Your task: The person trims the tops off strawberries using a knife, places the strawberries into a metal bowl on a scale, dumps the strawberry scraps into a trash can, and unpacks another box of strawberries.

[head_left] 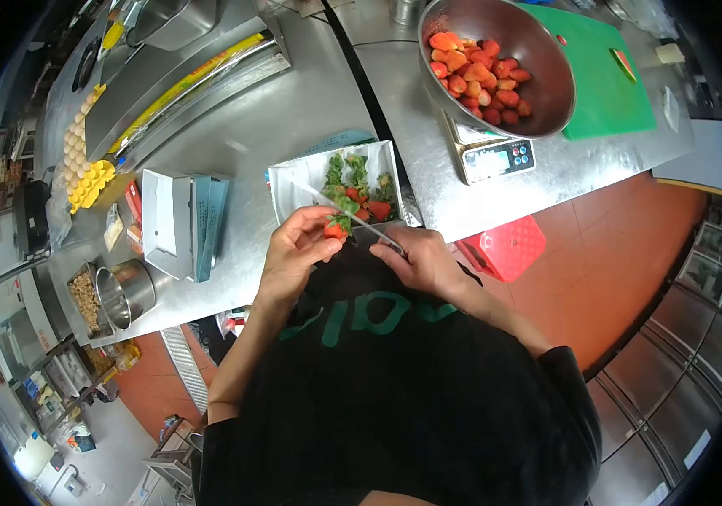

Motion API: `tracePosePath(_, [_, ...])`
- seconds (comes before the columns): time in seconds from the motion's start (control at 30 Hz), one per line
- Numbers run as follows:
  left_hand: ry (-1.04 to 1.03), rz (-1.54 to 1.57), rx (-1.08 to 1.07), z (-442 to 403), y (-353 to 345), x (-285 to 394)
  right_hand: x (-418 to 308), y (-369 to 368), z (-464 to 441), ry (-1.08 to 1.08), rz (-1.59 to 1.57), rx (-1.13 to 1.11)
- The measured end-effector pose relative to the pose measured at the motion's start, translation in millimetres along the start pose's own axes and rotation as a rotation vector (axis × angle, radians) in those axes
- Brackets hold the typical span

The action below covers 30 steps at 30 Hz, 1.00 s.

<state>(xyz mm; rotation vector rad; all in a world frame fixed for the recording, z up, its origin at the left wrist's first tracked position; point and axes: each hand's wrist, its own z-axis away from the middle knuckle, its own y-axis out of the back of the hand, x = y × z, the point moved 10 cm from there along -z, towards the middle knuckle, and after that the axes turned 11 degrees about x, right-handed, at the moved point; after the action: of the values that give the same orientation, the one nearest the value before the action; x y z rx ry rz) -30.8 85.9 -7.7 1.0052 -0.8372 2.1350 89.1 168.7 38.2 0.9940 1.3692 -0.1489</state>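
Observation:
My left hand (300, 246) pinches a red strawberry (335, 229) with green leaves, just in front of the white box. In my right hand (422, 257) is the handle end of a long thin knife (363, 222); its blade slants up and left over the box, close to the held strawberry. The white box (293, 202) holds several strawberries and green leafy tops at its right side. Hulled strawberries (475, 76) fill part of the large metal bowl (546, 72), which rests on a digital scale (496, 160).
A green cutting board (605, 76) with a small strawberry piece lies behind the bowl's right side. On the left stand stacked empty boxes (177, 223), a metal pot (129, 291), a yellow mold (91, 184) and eggs. A red stool (508, 247) is below the counter edge.

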Motion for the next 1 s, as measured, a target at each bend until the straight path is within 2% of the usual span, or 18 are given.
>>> tracePosePath(0.07, [0.012,0.061,0.028,-4,8,-13,-14,5,1,0.059,0.007,0.034])
tracePosePath(0.13, [0.019,0.018,0.159,-4,14,-11,-28,-2,6,0.227,0.162,-0.034])
tracePosePath(0.17, [-0.037,-0.029,0.160,0,9,-1,-29,-7,7,0.248,0.202,-0.077])
tracePosePath(0.33, [-0.128,0.012,0.112,3,12,-4,-23,-11,8,0.227,0.251,-0.088])
tracePosePath(0.4, [-0.104,0.225,0.008,2,7,-10,-23,-10,7,0.231,0.266,-0.077])
tracePosePath(0.47, [-0.110,0.208,0.004,4,7,-11,-23,-7,6,0.236,0.300,-0.051])
tracePosePath(0.53, [-0.047,0.371,0.037,3,6,-14,-26,-8,7,0.257,0.324,-0.072])
tracePosePath(0.7, [-0.134,0.176,0.101,9,9,-15,-28,-12,8,0.293,0.358,-0.072])
tracePosePath(0.77, [-0.324,-0.254,0.182,18,8,5,-24,-17,9,0.292,0.393,-0.080])
tracePosePath(0.8, [-0.324,-0.254,0.183,16,11,-1,-24,-18,8,0.291,0.392,-0.081])
tracePosePath(0.87, [-0.325,0.026,0.225,12,26,-15,-26,-18,7,0.313,0.381,-0.058])
tracePosePath(0.9, [-0.325,0.026,0.225,12,28,-15,-24,-18,7,0.313,0.382,-0.058])
tracePosePath(0.97, [-0.080,0.355,0.190,9,34,-33,-5,-23,10,0.208,0.378,-0.120])
tracePosePath(1.0, [-0.043,0.223,0.170,9,29,-23,6,-23,12,0.209,0.376,-0.122])
